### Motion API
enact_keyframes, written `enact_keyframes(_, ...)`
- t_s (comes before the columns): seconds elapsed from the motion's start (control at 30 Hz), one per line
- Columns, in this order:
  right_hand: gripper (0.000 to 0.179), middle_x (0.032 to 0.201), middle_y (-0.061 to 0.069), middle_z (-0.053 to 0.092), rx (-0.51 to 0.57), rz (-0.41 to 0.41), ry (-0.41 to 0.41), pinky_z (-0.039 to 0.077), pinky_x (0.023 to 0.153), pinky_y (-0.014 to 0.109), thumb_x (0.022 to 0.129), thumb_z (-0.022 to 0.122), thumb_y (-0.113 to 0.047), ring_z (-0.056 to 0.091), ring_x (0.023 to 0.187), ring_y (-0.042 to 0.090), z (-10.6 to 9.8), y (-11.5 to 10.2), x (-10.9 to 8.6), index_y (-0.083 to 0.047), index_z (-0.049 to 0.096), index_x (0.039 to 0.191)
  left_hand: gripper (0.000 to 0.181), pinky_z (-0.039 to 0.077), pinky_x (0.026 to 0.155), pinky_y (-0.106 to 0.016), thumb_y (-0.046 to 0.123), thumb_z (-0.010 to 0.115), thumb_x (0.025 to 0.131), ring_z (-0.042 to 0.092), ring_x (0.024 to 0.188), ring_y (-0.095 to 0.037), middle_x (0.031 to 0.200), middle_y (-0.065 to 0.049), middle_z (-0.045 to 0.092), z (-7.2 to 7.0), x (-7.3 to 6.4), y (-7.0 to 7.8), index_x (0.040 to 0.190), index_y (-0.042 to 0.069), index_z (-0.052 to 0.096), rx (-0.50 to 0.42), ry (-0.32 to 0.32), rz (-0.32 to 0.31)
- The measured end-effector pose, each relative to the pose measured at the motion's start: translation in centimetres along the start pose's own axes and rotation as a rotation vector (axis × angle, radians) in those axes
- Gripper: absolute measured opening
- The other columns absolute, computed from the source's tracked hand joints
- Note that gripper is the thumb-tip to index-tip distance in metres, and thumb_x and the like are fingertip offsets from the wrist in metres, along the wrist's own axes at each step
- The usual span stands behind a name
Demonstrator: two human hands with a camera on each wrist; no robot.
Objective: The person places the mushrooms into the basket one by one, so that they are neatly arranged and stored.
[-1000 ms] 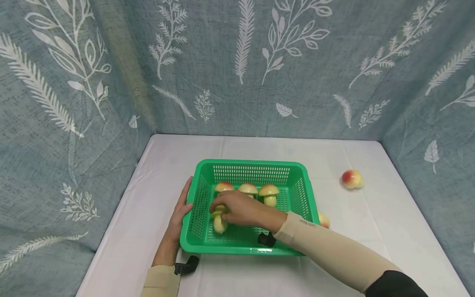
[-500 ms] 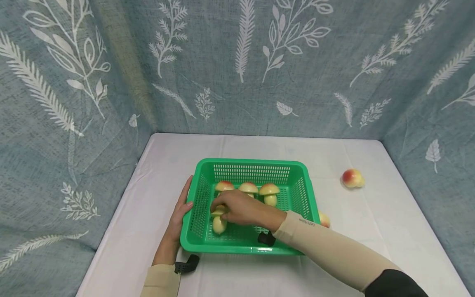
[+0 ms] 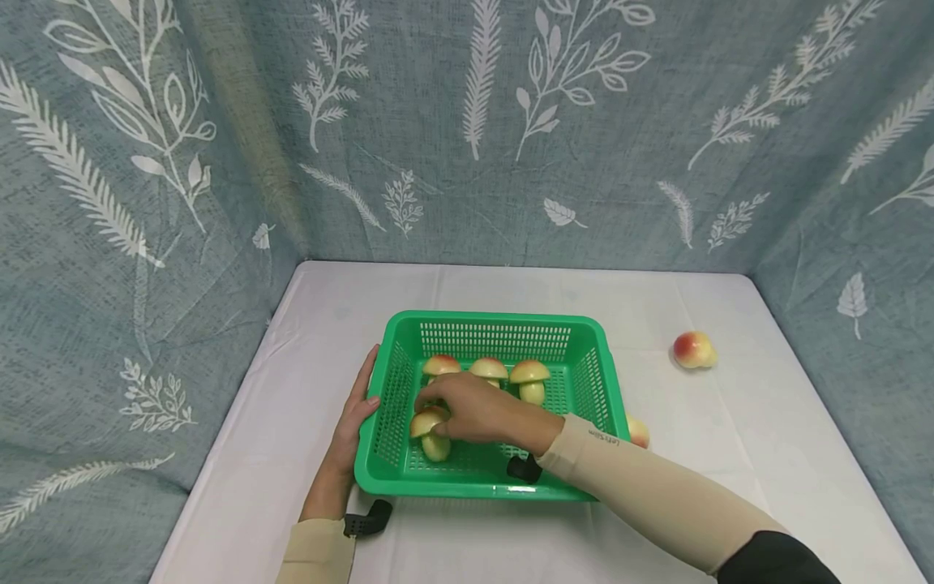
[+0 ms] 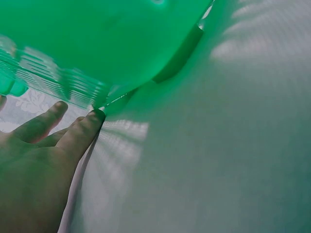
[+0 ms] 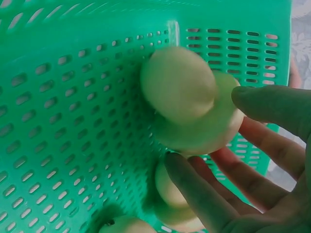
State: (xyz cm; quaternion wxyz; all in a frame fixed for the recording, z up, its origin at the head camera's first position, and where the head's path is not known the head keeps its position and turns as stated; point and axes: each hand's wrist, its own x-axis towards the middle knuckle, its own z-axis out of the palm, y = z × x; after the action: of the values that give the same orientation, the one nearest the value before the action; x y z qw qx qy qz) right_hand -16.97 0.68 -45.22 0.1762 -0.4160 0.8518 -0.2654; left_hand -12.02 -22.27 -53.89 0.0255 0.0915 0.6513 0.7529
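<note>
A green plastic basket [image 3: 481, 490] stands on the table with several pale yellow mushrooms in it. My right hand [image 3: 485, 410] reaches inside and pinches the cap of the front-left mushroom [image 3: 436, 447]. In the right wrist view, thumb and fingers lie around that cap, its rounded stem [image 5: 177, 85] facing the camera. Behind it stand a red-tinged mushroom [image 3: 441, 366], partly hidden by my hand, a middle mushroom [image 3: 488, 370] and a right-hand mushroom [image 3: 529, 374]. My left hand [image 3: 352, 430] rests against the basket's left side, fingers straight; its fingertips touch the basket in the left wrist view.
A red-and-yellow mushroom [image 3: 694, 349] lies on the white tablecloth [image 3: 730, 454] at the right. Another pale rounded piece [image 3: 637, 431] shows partly behind the basket's right side. A blue-grey leaf-patterned curtain [image 3: 511, 211] encloses the back and sides.
The front-left mushroom has turned in my right hand, its cap now tilted left and its stem toward the lower right. Both hands and the basket stay in nearly the same place.
</note>
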Motion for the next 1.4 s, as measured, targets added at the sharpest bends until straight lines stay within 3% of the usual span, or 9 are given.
enact_keyframes(0.2,0.029,0.115,-0.007,0.075,0.0,-0.02,-0.004,0.051,0.096,0.026,0.09,0.084,-0.007,0.066,0.11,0.009,-0.13,0.08,0.02,-0.015,0.081,0.118,0.078,0.012,0.122,-0.071,0.024,0.033,0.104,0.008,0.164,-0.033,0.181,-0.001,0.008,0.04,0.01,0.11,0.177,0.021,0.008,-0.013,0.001,-0.003)
enact_keyframes(0.53,0.023,0.089,-0.009,0.068,0.019,0.045,-0.002,0.05,0.071,0.024,0.087,0.089,-0.015,0.059,0.077,0.007,0.03,0.13,0.0,-0.014,0.076,0.106,0.078,0.013,0.122,-0.071,0.023,0.033,0.103,0.008,0.165,-0.035,0.181,-0.002,0.009,0.19,0.03,0.1,0.177,0.021,0.009,-0.019,0.013,-0.001)
enact_keyframes(1.17,0.037,0.094,-0.008,0.07,-0.041,0.07,-0.031,0.051,0.074,0.025,0.086,0.091,-0.027,0.061,0.081,0.006,0.0,0.11,-0.24,-0.013,0.076,0.116,0.077,0.013,0.124,-0.065,0.023,0.033,0.103,0.008,0.165,-0.03,0.181,0.0,0.009,0.08,0.1,0.08,0.177,0.023,0.01,-0.012,0.008,-0.008)
enact_keyframes(1.4,0.042,0.091,-0.003,0.07,-0.052,0.061,-0.035,0.048,0.069,0.025,0.088,0.092,-0.03,0.057,0.076,0.008,-0.14,0.09,-0.2,-0.009,0.075,0.121,0.076,0.022,0.123,-0.049,0.023,0.033,0.105,0.01,0.165,-0.029,0.181,0.0,0.01,-0.1,0.01,0.0,0.177,0.022,0.009,-0.001,0.007,-0.004)
